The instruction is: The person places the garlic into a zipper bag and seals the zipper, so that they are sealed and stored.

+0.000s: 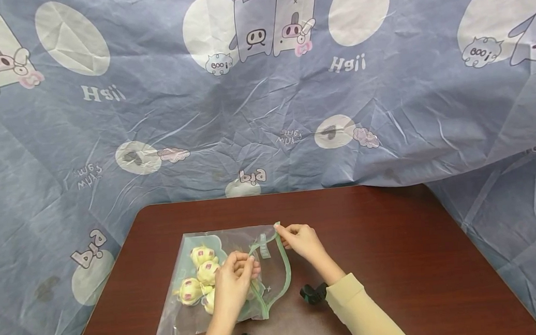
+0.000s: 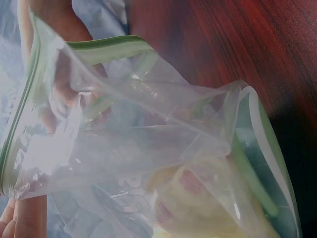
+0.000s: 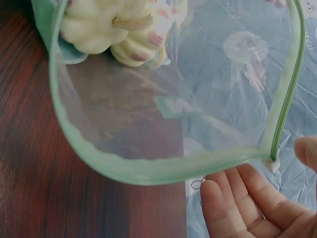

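Note:
A clear zip bag (image 1: pixel 172 327) with green zip rims lies on the table, its mouth gaping rightward. Inside is a pale green tray (image 1: pixel 212 240) with several cream, pink-patched garlic bulbs (image 1: pixel 202 255). My left hand (image 1: pixel 234 274) pinches the bag's mouth along one rim; in the left wrist view, its fingers (image 2: pixel 30 218) appear at the lower left. My right hand (image 1: pixel 302 239) is at the far corner of the mouth. The right wrist view shows that corner's small white slider (image 3: pixel 272 164) between spread thumb and fingers (image 3: pixel 247 198), with a gap before the thumb.
A dark red-brown wooden table (image 1: pixel 394 241) carries the bag. Behind and beside it hangs a blue-grey cartoon-printed sheet (image 1: pixel 263 100). Black wrist-worn devices show below the right forearm (image 1: pixel 313 294) and beside the left forearm (image 1: pixel 218 324).

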`<state>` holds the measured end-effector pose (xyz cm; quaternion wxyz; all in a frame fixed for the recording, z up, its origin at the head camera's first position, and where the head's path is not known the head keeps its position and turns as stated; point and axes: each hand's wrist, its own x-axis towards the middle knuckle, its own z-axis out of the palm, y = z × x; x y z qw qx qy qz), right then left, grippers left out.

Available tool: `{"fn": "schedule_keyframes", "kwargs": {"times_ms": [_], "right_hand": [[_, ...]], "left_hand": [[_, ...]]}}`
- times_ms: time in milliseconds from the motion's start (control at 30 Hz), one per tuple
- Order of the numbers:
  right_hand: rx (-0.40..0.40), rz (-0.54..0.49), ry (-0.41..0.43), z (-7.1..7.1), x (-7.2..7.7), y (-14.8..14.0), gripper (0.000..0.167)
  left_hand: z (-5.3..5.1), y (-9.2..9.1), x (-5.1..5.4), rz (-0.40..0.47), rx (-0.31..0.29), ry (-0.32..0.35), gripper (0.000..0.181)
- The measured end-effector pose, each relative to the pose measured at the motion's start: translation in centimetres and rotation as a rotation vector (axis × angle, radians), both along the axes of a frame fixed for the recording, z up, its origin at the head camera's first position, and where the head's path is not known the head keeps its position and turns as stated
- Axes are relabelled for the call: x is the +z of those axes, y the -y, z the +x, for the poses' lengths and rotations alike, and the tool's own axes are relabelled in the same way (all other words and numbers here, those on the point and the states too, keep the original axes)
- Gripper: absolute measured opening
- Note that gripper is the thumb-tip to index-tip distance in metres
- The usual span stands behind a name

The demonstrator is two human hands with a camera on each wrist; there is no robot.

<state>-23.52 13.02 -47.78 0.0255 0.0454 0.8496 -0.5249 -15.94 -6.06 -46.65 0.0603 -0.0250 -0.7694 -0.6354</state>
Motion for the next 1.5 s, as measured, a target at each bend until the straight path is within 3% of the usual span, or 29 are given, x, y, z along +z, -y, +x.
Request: {"fn": "schedule_keyframes", "kwargs": {"times_ms": [233,533,800,900,1200,1400,1500], "right_hand": [[-0.002,0.012,0.086,-0.2,0.0,0.5,0.048],[-0.052,-0.116,0.161,-0.7,-0.2,0.8,0.030],[-0.072,-0.187,0.185,-1.0,-0.5,0.6,0.031],[-0.076,-0.207,0.193,-1.1,-0.7,0.5,0.032],[-0.090,-0.259,0.210,-1.2,-0.6,0.4,0.032],[-0.095,-0.304,0.203,-1.3,-0.7,0.5,0.029],[-0.096,-0.323,0.210,-1.3,-0.8,0.5,0.030]], "left_hand": [[0.1,-0.1,-0.1,-0.088,0.007,-0.037,0.010],[0.6,-0.3,-0.5,-0.301,-0.004,-0.064,0.015],[1.3,-0.6,-0.9,-0.428,-0.083,-0.047,0.030],[1.9,-0.9,-1.1,-0.489,-0.098,-0.085,0.032],[4.1,-2.3,-1.4,-0.674,-0.060,-0.246,0.029],[4.9,-3.1,-2.4,-0.717,-0.012,-0.343,0.037],[5.3,-3.4,-2.7,-0.748,0.009,-0.359,0.043]]}}
